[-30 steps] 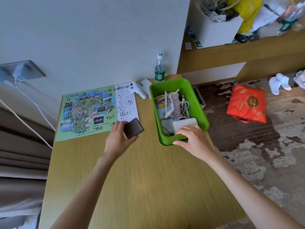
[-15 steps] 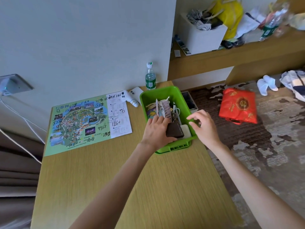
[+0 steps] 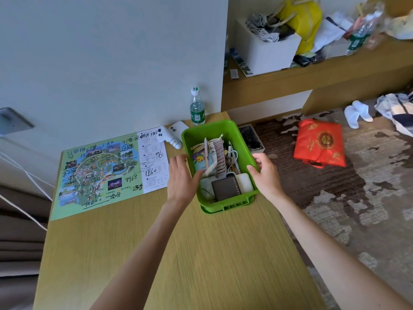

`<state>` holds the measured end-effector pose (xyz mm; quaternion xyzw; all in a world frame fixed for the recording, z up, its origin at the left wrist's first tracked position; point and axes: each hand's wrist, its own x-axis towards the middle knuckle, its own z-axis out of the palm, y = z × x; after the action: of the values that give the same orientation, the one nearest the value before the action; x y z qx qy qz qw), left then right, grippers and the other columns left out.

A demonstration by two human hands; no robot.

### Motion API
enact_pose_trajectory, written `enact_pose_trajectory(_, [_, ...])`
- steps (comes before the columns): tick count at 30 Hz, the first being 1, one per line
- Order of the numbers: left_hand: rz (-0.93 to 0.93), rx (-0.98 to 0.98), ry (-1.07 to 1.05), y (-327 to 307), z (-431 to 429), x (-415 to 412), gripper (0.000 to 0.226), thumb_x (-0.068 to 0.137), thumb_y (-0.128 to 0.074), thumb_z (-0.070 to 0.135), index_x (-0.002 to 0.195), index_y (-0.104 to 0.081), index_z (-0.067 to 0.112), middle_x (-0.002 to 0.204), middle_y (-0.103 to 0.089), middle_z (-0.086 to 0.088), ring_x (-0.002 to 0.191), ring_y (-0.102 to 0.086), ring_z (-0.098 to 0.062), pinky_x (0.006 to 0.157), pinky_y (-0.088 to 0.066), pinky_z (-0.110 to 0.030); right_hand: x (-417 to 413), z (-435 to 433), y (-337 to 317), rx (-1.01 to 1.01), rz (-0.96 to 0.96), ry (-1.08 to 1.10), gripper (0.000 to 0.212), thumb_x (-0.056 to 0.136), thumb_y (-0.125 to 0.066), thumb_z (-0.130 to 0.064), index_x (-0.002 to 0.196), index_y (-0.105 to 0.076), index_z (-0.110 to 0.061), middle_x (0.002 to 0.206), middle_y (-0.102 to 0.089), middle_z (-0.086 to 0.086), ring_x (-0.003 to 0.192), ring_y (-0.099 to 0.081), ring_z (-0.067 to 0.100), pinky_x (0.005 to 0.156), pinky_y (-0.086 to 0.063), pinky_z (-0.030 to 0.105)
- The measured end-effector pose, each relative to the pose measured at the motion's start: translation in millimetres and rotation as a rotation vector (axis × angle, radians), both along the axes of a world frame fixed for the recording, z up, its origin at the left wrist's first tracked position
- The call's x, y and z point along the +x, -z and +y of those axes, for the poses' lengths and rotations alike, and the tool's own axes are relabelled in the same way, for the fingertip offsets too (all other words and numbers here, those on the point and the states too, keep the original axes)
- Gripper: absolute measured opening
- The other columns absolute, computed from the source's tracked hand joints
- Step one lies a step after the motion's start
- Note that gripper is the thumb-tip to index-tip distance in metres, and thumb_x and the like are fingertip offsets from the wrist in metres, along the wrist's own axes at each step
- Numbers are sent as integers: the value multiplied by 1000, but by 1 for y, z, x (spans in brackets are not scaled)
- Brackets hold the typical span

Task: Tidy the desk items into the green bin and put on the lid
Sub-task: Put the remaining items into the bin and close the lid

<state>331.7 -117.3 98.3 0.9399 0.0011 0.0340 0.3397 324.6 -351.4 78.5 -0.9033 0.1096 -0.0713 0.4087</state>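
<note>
The green bin (image 3: 210,130) stands at the desk's right edge, holding pens, cables, a card, a white power bank and a dark brown wallet (image 3: 225,189) at its near end. My left hand (image 3: 182,180) is open beside the bin's left wall, fingers spread, thumb tip over the rim. My right hand (image 3: 264,173) is open at the bin's right rim, fingers curled near it and holding nothing. No lid is in sight.
A park map sheet (image 3: 100,173) lies flat on the wooden desk (image 3: 178,253). A white game controller (image 3: 169,137), a white phone (image 3: 178,128) and a water bottle (image 3: 197,108) stand behind the bin. A red bag (image 3: 319,142) lies on the carpet at right.
My left hand carried the wallet from the desk into the bin, let it go and drew back to the bin's left side. My right hand shifted along the right rim.
</note>
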Motion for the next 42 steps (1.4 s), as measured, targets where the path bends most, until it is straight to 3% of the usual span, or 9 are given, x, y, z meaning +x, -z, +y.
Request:
enact_pose_trajectory(5, [160, -251, -80, 12, -3, 4, 42, 93, -59, 23, 127, -41, 7, 94, -60, -5, 81, -61, -21, 66, -52, -38, 12, 5, -2, 110, 103, 57, 29, 93, -61, -12, 119, -59, -1, 114, -63, 14, 106, -58, 27, 89, -44, 36])
enact_pose_trajectory(8, [162, -345, -97, 14, -5, 6, 33, 92, -56, 10, 121, -43, 5, 72, -52, 0, 61, -50, -13, 49, -42, -20, 10, 10, -3, 71, 72, 69, 25, 93, -58, -6, 117, -59, 3, 110, -59, 14, 101, -56, 26, 82, -39, 29])
enact_pose_trajectory(13, [143, -383, -27, 9, 9, 6, 32, 91, -57, 9, 120, -43, 9, 87, -59, -17, 74, -58, -35, 62, -51, -49, -5, 25, -4, 74, -24, 114, 16, 92, -58, -1, 107, -59, 3, 98, -53, 9, 92, -52, 24, 76, -37, 31])
enact_pose_trajectory(17, [100, -446, -53, -2, 32, 1, 31, 91, -56, 7, 119, -45, 12, 91, -58, -24, 77, -58, -37, 69, -52, -56, -9, 47, -14, 129, -64, 109, 14, 90, -60, -1, 104, -58, 0, 95, -56, 16, 86, -51, 27, 77, -41, 39])
enact_pose_trajectory(25, [17, -480, -218, -21, 112, -32, 29, 89, -57, 7, 113, -50, 20, 89, -60, -17, 79, -62, -42, 62, -54, -57, -28, 127, -29, 270, -90, -37, 20, 87, -65, -1, 104, -56, -2, 92, -57, 17, 85, -52, 25, 76, -42, 33])
enact_pose_trajectory(30, [-44, -433, -352, -9, 169, -63, 17, 89, -59, 14, 103, -52, 21, 84, -61, -15, 69, -58, -30, 62, -52, -49, -48, 183, -17, 319, -59, -137, 18, 84, -66, 4, 99, -56, 4, 81, -51, 16, 76, -48, 28, 71, -41, 40])
enact_pose_trajectory(33, [-39, -390, -399, 7, 198, -79, 15, 90, -60, 18, 103, -53, 19, 80, -58, -20, 63, -50, -21, 56, -46, -40, -61, 210, -6, 339, -18, -178, 16, 84, -65, 3, 97, -56, 4, 75, -45, 9, 71, -42, 19, 66, -37, 31])
enact_pose_trajectory(38, [-35, -366, -416, 32, 225, -100, 15, 90, -61, 18, 101, -51, 20, 70, -49, 5, 59, -46, -6, 53, -37, -27, -80, 234, 11, 372, 34, -211, 16, 84, -65, 4, 94, -55, -3, 69, -43, 0, 63, -40, 13, 57, -32, 16])
enact_pose_trajectory(42, [-27, -398, -395, 43, 232, -103, 15, 92, -59, 22, 104, -50, 19, 73, -52, -1, 61, -48, -15, 55, -41, -32, -80, 235, 15, 388, 24, -250, 13, 87, -65, -1, 91, -54, -8, 69, -46, -3, 61, -41, 7, 57, -34, 17])
